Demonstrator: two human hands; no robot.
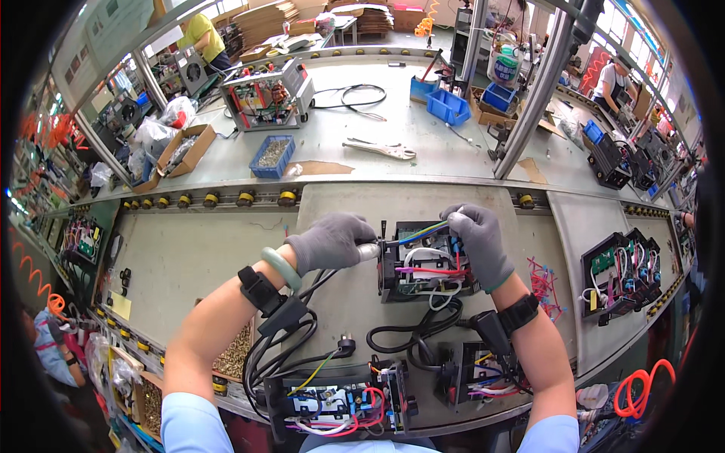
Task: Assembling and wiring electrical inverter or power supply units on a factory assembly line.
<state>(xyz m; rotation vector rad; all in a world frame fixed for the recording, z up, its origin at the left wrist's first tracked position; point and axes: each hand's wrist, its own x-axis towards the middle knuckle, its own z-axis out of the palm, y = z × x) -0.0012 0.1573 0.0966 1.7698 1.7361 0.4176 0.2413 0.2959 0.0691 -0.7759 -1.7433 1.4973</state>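
The black, box-shaped, open-topped chassis (387, 278) sits on the grey flat bench (332, 205) between both hands. The right grey-gloved hand (479, 238) pinches the slim blue and yellow-green insulated wires (420, 234); the left grey-gloved hand (336, 243) meets the side panel, grip indeterminable. Recommended: draw wires evenly, unkinked.
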